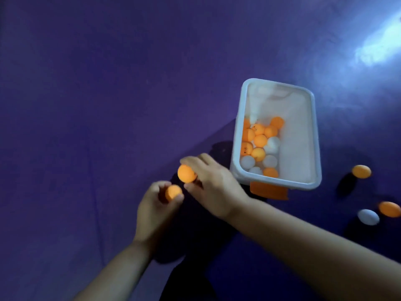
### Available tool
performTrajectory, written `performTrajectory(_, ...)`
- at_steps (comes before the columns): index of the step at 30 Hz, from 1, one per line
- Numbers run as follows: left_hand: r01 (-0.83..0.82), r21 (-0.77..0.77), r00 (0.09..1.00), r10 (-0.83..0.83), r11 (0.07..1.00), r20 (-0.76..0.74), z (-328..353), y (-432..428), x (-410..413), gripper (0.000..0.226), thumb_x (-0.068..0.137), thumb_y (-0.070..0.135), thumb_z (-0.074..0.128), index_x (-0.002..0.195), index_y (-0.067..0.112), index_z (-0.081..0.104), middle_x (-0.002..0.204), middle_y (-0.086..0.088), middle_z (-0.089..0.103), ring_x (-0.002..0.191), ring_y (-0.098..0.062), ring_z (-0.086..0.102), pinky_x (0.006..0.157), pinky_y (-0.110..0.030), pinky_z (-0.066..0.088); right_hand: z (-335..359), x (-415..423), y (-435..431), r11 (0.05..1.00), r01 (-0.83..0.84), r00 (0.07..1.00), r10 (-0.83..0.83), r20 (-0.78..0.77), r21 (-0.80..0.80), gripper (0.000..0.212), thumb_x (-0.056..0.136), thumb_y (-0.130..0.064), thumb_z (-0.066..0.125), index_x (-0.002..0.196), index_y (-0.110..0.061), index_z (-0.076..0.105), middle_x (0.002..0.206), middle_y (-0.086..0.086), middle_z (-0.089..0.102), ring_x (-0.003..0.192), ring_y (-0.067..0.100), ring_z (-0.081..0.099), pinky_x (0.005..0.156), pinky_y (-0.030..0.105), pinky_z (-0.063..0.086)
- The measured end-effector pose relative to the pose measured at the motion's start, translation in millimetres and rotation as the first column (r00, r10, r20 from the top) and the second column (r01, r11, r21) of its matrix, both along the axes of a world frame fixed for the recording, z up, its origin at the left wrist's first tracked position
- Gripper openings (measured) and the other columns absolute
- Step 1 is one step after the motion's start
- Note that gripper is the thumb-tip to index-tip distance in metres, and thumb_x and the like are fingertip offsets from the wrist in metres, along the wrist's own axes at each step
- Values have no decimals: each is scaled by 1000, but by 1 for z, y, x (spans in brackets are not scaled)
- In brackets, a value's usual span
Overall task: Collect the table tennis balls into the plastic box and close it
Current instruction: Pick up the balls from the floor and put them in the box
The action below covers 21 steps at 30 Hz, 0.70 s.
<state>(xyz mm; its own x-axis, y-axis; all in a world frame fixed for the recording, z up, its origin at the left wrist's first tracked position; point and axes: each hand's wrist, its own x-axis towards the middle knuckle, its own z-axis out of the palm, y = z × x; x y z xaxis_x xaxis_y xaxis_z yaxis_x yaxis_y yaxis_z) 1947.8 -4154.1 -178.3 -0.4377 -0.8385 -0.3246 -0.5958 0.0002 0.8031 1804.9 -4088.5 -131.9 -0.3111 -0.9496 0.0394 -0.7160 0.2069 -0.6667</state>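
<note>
A translucent white plastic box [312,135] stands open on the purple surface, with several orange and white balls [260,146] piled at its near left end. An orange clip [269,191] hangs at its near rim. Just left of the box, my right hand [214,185] pinches an orange ball [186,173] between thumb and fingers. Below it, my left hand [154,211] holds another orange ball [173,192] in curled fingers. Loose on the surface to the right lie an orange ball [361,171], a second orange ball [389,209] and a white ball [368,217].
The purple surface [108,83] stretches wide to the left and far side. A bright glare patch [377,44] lies at the top right. No lid is in view. Dark shadow falls along the near middle, under my arms.
</note>
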Motion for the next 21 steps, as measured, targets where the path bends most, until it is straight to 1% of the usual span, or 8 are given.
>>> performTrajectory(2, -18, 3, 990, 18, 1000, -137, 23, -4, -29, 19, 82, 27, 69, 96, 29, 57, 89, 13, 63, 81, -3, 60, 66, -18, 44, 24, -25, 10, 998, 46, 999, -46, 8, -47, 50, 79, -19, 64, 127, -24, 51, 111, -1, 54, 96, 15, 55, 83, 29, 45)
performTrajectory(5, 34, -14, 944, -37, 999, -329, 57, 0, -78, 18, 82, 27, 70, 95, 31, 59, 87, 15, 64, 76, 5, 58, 67, -11, 46, 45, -69, 32, 975, 180, 976, -193, -95, -128, 52, 74, -12, 69, 122, -25, 55, 109, -7, 56, 98, 5, 50, 87, 19, 40)
performTrajectory(8, 230, -94, 888, -248, 969, -386, 79, 9, -122, 25, 79, 24, 73, 100, 29, 59, 87, 16, 64, 76, 8, 57, 70, -8, 44, 63, -108, 60, 930, 367, 930, -366, -24, 11, 54, 74, -4, 66, 121, -26, 55, 107, -6, 53, 85, 12, 53, 76, 10, 39)
performTrajectory(9, 308, -124, 872, -332, 943, -359, 81, 12, -133, 29, 78, 26, 74, 104, 27, 59, 91, 15, 64, 79, 5, 57, 73, -12, 44, 65, -120, 72, 916, 388, 922, -385, -47, 102, 57, 74, -3, 64, 125, -27, 53, 110, -3, 54, 81, 14, 56, 73, 10, 39)
performTrajectory(11, 429, -236, 852, -477, 872, -214, 81, 19, -151, 43, 76, 31, 74, 115, 28, 56, 107, 15, 60, 90, -5, 54, 79, -21, 44, 69, -142, 100, 878, 422, 907, -409, -105, 224, 65, 75, -5, 64, 132, -29, 46, 119, 1, 56, 81, 17, 61, 77, 19, 43)
performTrajectory(14, 497, -420, 821, -568, 759, -55, 84, 31, -169, 47, 76, 30, 71, 121, 27, 55, 119, 11, 56, 101, -14, 51, 83, -27, 43, 78, -168, 148, 822, 495, 868, -480, -126, 282, 61, 76, -4, 66, 131, -22, 48, 118, 4, 58, 72, 14, 61, 73, 25, 45)
performTrajectory(17, 587, -498, 728, -685, 639, -21, 93, 54, -191, 39, 79, 25, 68, 117, 23, 58, 115, 7, 59, 94, -11, 51, 82, -26, 42, 87, -191, 210, 740, 584, 808, -571, -146, 334, 45, 78, -4, 66, 120, -18, 58, 109, 2, 61, 72, 14, 58, 72, 24, 41)
performTrajectory(21, 694, -559, 566, -824, 454, 35, 103, 97, -233, 33, 82, 18, 64, 115, 20, 60, 111, 4, 62, 90, -11, 50, 78, -16, 33, 84, -218, 291, 600, 723, 678, -712, -184, 344, 29, 80, -2, 65, 107, -12, 63, 102, 7, 64, 76, 17, 56, 69, 26, 41)
